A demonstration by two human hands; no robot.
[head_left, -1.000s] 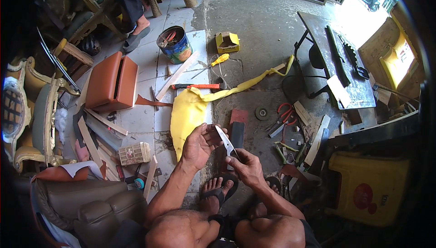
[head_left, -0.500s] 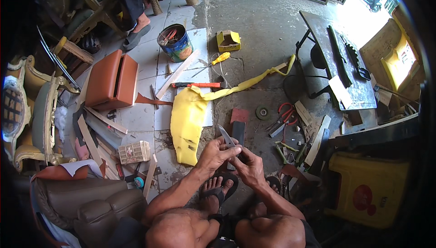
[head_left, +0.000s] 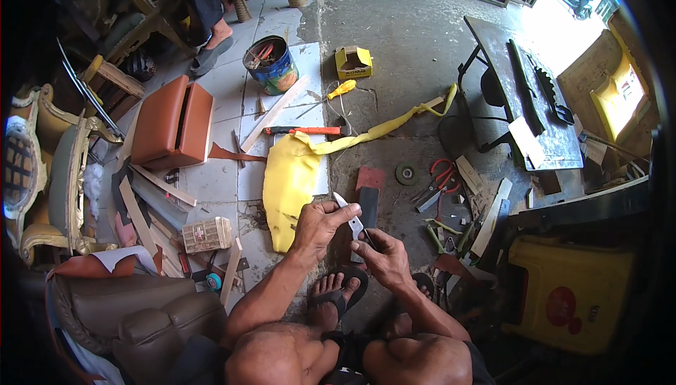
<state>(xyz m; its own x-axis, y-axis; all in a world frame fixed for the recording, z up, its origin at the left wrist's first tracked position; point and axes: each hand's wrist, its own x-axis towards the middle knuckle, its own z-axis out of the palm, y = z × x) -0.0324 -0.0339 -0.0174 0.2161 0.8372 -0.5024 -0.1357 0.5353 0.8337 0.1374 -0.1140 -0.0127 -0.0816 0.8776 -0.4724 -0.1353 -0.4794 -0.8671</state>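
A pale metal blade (head_left: 355, 227) with a small hole through its wide part points away from me; it looks like one half of a pair of scissors. My left hand (head_left: 322, 228) pinches it along the upper part, between thumb and fingers. My right hand (head_left: 386, 258) grips its lower end, where a thin dark part shows beside the fingers. Beneath my hands, a dark rectangular block (head_left: 367, 205) like a whetstone lies on the floor, its near end partly covered by the blade and hands. Yellow foam sheet (head_left: 289, 181) spreads just left of it.
An orange-handled hammer (head_left: 303, 131) lies beyond the foam. Red-handled scissors (head_left: 445, 174) and a tape roll (head_left: 405, 175) are to the right. Farther off are a paint can (head_left: 271, 75), a yellow box (head_left: 353, 63) and a black table (head_left: 493, 54). A brown upholstered box (head_left: 162, 128) stands left.
The blade has turned, so its flat bright face and hole now show. My left hand has moved slightly left and away from me, and the hands are farther apart.
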